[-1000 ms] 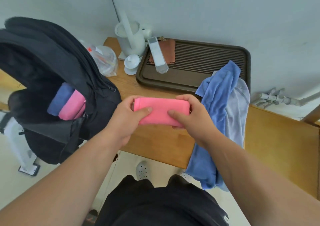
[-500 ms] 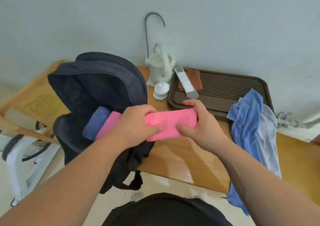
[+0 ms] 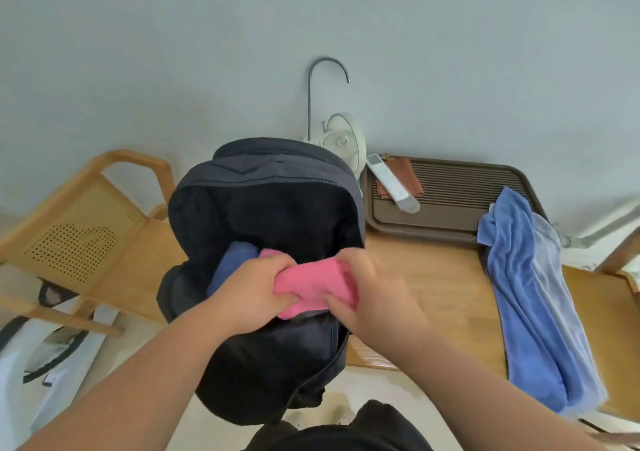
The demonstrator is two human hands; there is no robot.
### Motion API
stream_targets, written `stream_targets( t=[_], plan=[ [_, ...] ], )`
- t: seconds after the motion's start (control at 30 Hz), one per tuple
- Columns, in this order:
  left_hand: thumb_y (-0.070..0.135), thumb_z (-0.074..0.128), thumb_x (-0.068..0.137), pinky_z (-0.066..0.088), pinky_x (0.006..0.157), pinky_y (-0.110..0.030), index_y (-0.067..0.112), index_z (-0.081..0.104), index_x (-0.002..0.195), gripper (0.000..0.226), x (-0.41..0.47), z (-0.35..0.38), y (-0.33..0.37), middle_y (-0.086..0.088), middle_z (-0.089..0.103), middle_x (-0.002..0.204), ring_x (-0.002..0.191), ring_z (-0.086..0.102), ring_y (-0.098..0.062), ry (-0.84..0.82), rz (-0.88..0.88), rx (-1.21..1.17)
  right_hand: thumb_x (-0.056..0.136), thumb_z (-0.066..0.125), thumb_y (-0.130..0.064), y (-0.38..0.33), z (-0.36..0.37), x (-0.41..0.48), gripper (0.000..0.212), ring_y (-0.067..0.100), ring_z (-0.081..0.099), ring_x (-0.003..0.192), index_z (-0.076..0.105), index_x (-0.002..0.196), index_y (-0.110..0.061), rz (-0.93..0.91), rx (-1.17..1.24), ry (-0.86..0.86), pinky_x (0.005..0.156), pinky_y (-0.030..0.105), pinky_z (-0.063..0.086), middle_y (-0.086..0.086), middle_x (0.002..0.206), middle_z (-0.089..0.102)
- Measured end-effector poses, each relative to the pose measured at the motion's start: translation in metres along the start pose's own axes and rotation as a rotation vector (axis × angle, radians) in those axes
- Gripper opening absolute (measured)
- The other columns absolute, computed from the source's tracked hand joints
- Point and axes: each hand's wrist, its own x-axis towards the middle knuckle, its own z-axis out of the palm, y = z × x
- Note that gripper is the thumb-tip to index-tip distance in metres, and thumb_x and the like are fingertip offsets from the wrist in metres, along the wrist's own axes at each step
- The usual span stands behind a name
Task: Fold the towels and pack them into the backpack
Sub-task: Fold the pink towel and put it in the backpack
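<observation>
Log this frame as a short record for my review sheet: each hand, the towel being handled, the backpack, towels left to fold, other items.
left hand: grips the left end of the folded pink towel
right hand: grips its right end
pink towel: at the backpack's opening
backpack: open, dark blue towel inside
left to fold: blue towel and paler towel, draped over the table edge
other: brown tray, kettle behind the backpack

No text, label, brand or number can be read on the backpack (image 3: 270,173) or elsewhere.
</observation>
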Motion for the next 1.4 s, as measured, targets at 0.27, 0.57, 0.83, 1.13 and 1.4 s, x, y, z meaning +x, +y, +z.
stream_targets(
  t=[0.27,0.57,0.83,1.13,1.4],
  plan=[
    [0.038,0.064,0.089,0.053,0.074,-0.030,0.027,0.055,0.121,0.034,-0.008,0.000,-0.019,0.012,0.060,0.090,0.083,0.059,-0.009,-0.053,-0.188,0.306,0.096,0.059,-0.026,-0.007,0.049,0.047,0.041,0.023,0.053,0.111,0.052,0.136,-0.026,-0.144,0.000,-0.115,0.095,0.032,0.046,0.000,0.123,0.057],
    [0.046,0.054,0.096,0.049,0.095,-0.038,0.022,0.047,0.143,0.053,0.012,-0.011,-0.052,-0.001,0.052,0.129,0.114,0.054,-0.022,-0.339,-0.134,0.589,0.100,0.049,-0.017,0.011,0.092,0.081,0.046,0.031,0.056,0.111,0.041,0.143,-0.031,0.176,-0.199,-0.420,0.091,0.038,0.048,0.007,0.131,0.043],
    [0.040,0.047,0.101,0.038,0.111,-0.038,0.023,0.039,0.151,0.054,0.043,-0.026,-0.085,-0.001,0.036,0.156,0.136,0.042,-0.023,-0.597,0.075,0.588,0.100,0.044,-0.007,0.002,0.107,0.095,0.043,0.025,0.058,0.107,0.052,0.141,-0.018,0.440,-0.087,-0.399,0.082,0.018,0.046,0.009,0.133,0.057],
    [0.045,0.045,0.102,0.025,0.120,-0.038,0.022,0.028,0.157,0.062,0.057,-0.027,-0.094,0.004,0.008,0.168,0.149,0.025,-0.025,-0.857,0.196,0.617,0.097,0.048,-0.004,-0.002,0.137,0.130,0.037,0.014,0.058,0.096,0.065,0.127,-0.016,0.629,-0.032,-0.365,0.068,0.007,0.035,0.008,0.126,0.067],
    [0.056,0.041,0.100,0.025,0.120,-0.043,0.033,0.013,0.160,0.070,0.076,-0.011,-0.093,0.007,-0.014,0.167,0.151,0.015,-0.035,-0.920,0.223,0.812,0.100,0.042,-0.018,0.002,0.157,0.133,0.039,0.040,0.061,0.113,0.042,0.140,-0.017,0.724,-0.480,-0.313,0.085,0.043,0.049,0.014,0.134,0.049]
  ],
)
